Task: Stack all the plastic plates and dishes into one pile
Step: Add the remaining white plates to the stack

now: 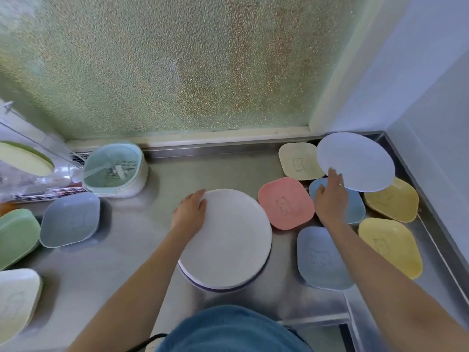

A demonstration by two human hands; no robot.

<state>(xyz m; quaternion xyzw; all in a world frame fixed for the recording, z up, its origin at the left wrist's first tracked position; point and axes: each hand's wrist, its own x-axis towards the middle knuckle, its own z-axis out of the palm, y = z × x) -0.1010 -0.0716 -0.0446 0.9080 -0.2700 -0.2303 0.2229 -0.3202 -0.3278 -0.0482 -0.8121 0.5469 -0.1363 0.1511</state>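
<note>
With our left hand (pixel 190 212) flat on the white pile (pixel 225 240), steadying its far-left rim, our right hand (pixel 330 199) pinches the lavender plate (pixel 355 161) up right of it; we should lower it level, rims aligned.

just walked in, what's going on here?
A person is stacking plastic plates on a steel counter. The left hand rests on the rim of a pile of round white plates in the middle. The right hand holds a pale blue round plate by its edge, lifted over the small dishes at right. Loose square dishes, such as the pink dish and others in yellow, blue and green, lie unstacked on both sides.
</note>
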